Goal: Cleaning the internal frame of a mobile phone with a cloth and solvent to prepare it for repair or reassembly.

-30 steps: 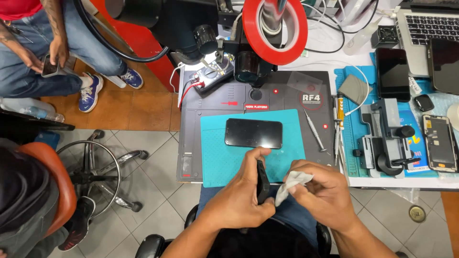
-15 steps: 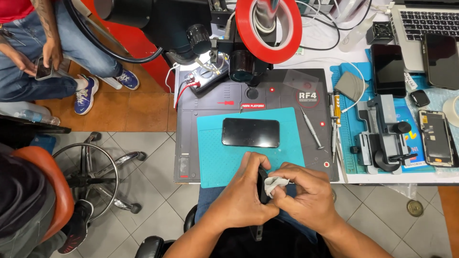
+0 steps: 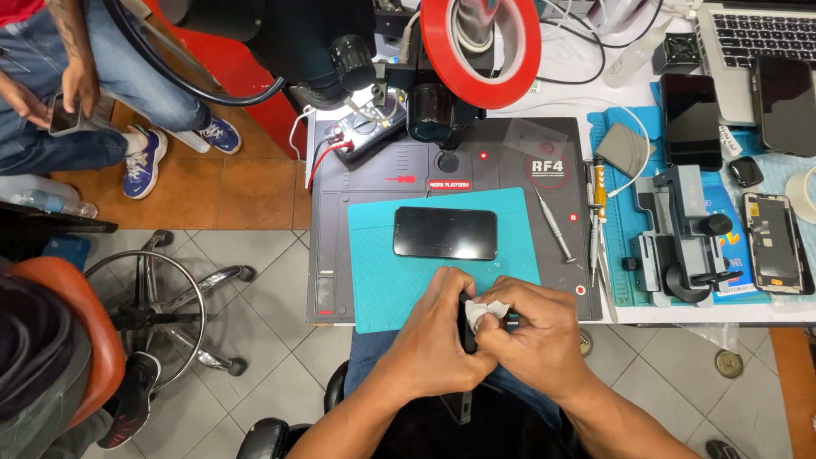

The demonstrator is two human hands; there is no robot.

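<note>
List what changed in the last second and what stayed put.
The right hand closed in on the left hand, pressing the white wipe, loosely spread a second ago, bunched against the dark phone that the left keeps gripping edge-on. The black phone on the teal mat stayed put.

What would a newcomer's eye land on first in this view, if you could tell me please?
Probably the big red tape roll at the top centre, above the dark work mat. Next, the black phone lying flat on the teal pad, and below it the left hand and right hand pressed together around a white wipe.
</note>
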